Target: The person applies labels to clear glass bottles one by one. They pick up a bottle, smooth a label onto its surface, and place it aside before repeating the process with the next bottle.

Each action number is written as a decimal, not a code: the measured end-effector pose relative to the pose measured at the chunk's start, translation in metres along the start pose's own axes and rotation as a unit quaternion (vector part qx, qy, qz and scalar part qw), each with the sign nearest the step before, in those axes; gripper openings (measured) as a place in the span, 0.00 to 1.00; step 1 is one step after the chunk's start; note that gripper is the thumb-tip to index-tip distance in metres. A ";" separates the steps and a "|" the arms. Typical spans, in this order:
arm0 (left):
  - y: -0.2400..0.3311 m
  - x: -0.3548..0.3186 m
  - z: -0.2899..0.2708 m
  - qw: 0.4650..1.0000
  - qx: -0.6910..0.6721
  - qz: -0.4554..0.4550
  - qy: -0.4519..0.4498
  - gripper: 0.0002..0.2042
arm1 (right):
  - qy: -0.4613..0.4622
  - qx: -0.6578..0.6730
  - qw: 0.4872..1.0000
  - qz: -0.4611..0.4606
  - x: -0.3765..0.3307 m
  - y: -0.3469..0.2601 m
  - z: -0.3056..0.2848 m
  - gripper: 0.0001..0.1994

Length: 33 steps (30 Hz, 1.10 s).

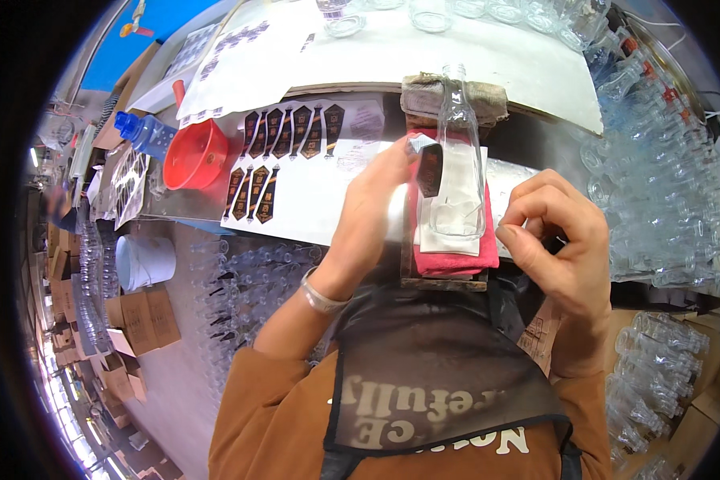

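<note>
A clear glass bottle [458, 184] lies on its back on a padded rest, its neck on a rolled beige cloth [496, 98] and its body over a white cloth and a pink cloth [456, 262]. At the bottle's left side, my left hand [374, 196] pinches the top end of a dark tie-shaped label [430, 172]. The label lies against or just over the glass; which one I cannot tell. To the bottle's right, my right hand [558, 232] hovers with loosely curled fingers, thumb and forefinger slightly apart. Nothing shows in it.
More dark labels [288, 132] lie in rows on a white sheet at left, beside a red plastic container [200, 156] and a blue-capped bottle [140, 132]. Many clear bottles [664, 192] are stacked at right. A white bucket [146, 262] and cartons [144, 320] stand lower left.
</note>
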<state>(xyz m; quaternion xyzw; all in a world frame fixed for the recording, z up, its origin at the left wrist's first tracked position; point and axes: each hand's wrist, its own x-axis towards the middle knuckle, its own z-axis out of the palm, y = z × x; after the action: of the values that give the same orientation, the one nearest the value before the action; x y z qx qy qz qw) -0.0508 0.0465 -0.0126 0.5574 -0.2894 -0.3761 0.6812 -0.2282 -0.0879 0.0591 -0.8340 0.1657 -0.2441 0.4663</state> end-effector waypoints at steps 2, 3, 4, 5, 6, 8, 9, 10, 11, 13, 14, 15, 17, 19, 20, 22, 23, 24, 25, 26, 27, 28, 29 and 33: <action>-0.006 0.011 0.008 0.998 -0.046 -0.040 -0.010 0.25 | -0.021 0.048 0.996 0.079 0.003 0.010 -0.004 0.04; -0.003 0.010 0.011 0.999 -0.023 -0.008 -0.023 0.26 | -0.022 0.044 0.994 0.096 0.004 0.014 -0.002 0.07; 0.006 0.009 0.016 1.000 -0.011 0.014 -0.022 0.27 | 0.016 0.002 0.998 0.058 0.005 0.019 0.003 0.09; 0.016 0.005 0.018 0.999 0.005 0.039 -0.015 0.28 | 0.050 -0.035 0.998 0.014 0.008 0.023 0.013 0.12; 0.020 0.001 0.017 0.998 0.021 0.064 -0.008 0.29 | 0.084 -0.073 0.993 -0.029 0.012 0.027 0.023 0.14; 0.021 -0.002 0.012 0.995 0.048 0.083 -0.025 0.32 | 0.115 -0.148 0.977 -0.101 0.023 0.028 0.036 0.19; 0.021 -0.003 0.013 0.995 0.033 0.087 -0.031 0.32 | 0.119 -0.184 0.970 -0.102 0.027 0.030 0.045 0.19; 0.019 -0.004 0.012 0.995 0.019 0.092 -0.035 0.33 | 0.122 -0.218 0.963 -0.105 0.031 0.036 0.054 0.19; 0.019 -0.003 0.012 0.995 0.034 0.088 -0.023 0.31 | 0.129 -0.225 0.962 -0.086 0.036 0.041 0.058 0.19; 0.017 0.003 0.009 0.995 0.064 0.081 0.004 0.28 | 0.140 -0.238 0.960 -0.050 0.044 0.051 0.065 0.17; 0.011 0.010 0.007 0.997 0.051 0.052 0.026 0.26 | 0.141 -0.253 0.955 -0.059 0.047 0.054 0.064 0.15; 0.001 0.020 0.005 0.998 0.037 0.023 0.046 0.25 | 0.143 -0.268 0.950 -0.068 0.048 0.056 0.063 0.13; -0.023 0.039 -0.011 0.998 -0.012 -0.023 0.050 0.23 | 0.112 -0.283 0.951 -0.044 0.049 0.051 0.061 0.13; -0.040 0.046 -0.019 0.997 -0.046 -0.054 0.036 0.22 | 0.109 -0.283 0.951 -0.054 0.049 0.051 0.062 0.10; -0.041 0.046 -0.019 0.997 -0.044 -0.054 0.037 0.22 | 0.109 -0.285 0.951 -0.056 0.049 0.052 0.061 0.09; -0.041 0.044 -0.017 0.997 -0.041 -0.052 0.040 0.22 | 0.126 -0.269 0.951 -0.080 0.051 0.054 0.060 0.05; -0.043 0.044 -0.017 0.998 -0.037 -0.047 0.036 0.22 | 0.133 -0.261 0.952 -0.092 0.051 0.054 0.059 0.03; -0.047 0.044 -0.018 0.998 -0.032 -0.041 0.031 0.22 | 0.130 -0.219 0.962 -0.098 0.049 0.052 0.056 0.03; -0.050 0.044 -0.021 0.999 -0.027 -0.035 0.030 0.22 | 0.124 -0.174 0.971 -0.107 0.046 0.049 0.055 0.04; -0.048 0.045 -0.020 0.999 -0.009 -0.042 0.026 0.22 | 0.119 -0.130 0.978 -0.112 0.041 0.044 0.051 0.05; -0.045 0.047 -0.017 0.999 0.009 -0.048 0.023 0.22 | 0.127 -0.108 0.978 -0.127 0.035 0.032 0.042 0.03; -0.043 0.047 -0.016 0.998 0.028 -0.054 0.022 0.23 | 0.098 -0.068 0.988 -0.101 0.026 0.019 0.028 0.05; -0.047 0.050 -0.017 0.998 0.056 -0.038 0.016 0.27 | 0.080 -0.046 0.991 -0.102 0.019 0.006 0.015 0.06; -0.022 0.050 0.018 0.978 0.202 -0.048 0.017 0.35 | -0.006 0.044 0.997 -0.066 0.003 -0.007 -0.017 0.06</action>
<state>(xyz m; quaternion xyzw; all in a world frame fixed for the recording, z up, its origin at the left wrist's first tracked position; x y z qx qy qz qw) -0.0422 -0.0075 -0.0312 0.7029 -0.3209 -0.3323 0.5408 -0.2355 -0.0977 0.0734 -0.8233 0.0964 -0.2770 0.4860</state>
